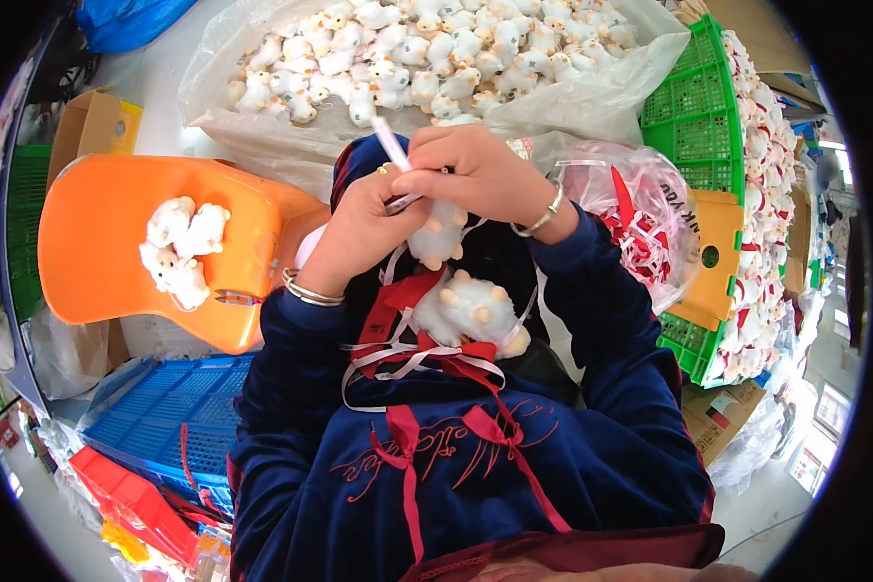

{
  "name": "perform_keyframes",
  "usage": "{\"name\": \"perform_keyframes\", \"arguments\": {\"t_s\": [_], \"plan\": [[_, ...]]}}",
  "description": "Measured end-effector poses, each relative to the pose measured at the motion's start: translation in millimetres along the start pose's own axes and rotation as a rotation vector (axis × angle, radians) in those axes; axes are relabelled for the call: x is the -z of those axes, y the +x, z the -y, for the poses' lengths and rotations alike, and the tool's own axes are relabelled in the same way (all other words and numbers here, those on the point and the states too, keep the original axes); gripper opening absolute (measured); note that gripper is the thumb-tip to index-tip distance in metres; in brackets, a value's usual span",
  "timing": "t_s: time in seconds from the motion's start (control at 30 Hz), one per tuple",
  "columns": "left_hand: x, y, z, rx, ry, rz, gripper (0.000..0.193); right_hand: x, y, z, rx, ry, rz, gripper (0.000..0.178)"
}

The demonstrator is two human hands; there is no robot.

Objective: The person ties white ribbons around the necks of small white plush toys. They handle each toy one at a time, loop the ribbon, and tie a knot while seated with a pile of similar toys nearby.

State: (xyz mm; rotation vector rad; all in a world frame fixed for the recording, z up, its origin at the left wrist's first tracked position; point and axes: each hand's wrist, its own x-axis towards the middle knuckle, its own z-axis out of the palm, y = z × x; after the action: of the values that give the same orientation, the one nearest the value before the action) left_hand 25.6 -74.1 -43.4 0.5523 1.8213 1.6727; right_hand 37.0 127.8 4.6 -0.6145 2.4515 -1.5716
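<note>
Nearest me, red and white ribbons (427, 373) lay over the lap beside a white plush toy (472, 310). Above it, my left hand (359, 233) and right hand (475, 175) closed their fingers around another plush toy (435, 238) and a pale rod (390, 144); I judged fastening underway, needing steady alignment next. Four plush toys (182, 250) sat on the orange chair (97, 242).

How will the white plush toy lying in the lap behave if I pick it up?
The white plush toy looks stuffed and fuzzy, so probably light, squashy and easy to pinch. The loose ribbons tangled under it would likely trail or snag. Rounded, so it may roll off the lap if nudged.
</note>
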Motion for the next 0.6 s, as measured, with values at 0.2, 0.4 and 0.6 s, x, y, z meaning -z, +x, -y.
{"name": "perform_keyframes", "arguments": {"t_s": [0.2,0.4,0.6], "plan": [[-16.7,-4.0,13.1,-0.117,0.005,-0.169,0.015,14.5,0.0,-11.9,-0.124,0.218,-0.221,0.024],[-12.1,-3.1,23.3,-0.034,-0.075,-0.131,0.011,-1.5,-21.6,-10.6,-0.062,-0.142,-0.048,0.021],[-14.3,-1.1,32.3,-0.097,-0.162,-0.130,0.006,-6.3,-22.4,-27.4,-0.236,-0.094,-0.252,0.015]]}}
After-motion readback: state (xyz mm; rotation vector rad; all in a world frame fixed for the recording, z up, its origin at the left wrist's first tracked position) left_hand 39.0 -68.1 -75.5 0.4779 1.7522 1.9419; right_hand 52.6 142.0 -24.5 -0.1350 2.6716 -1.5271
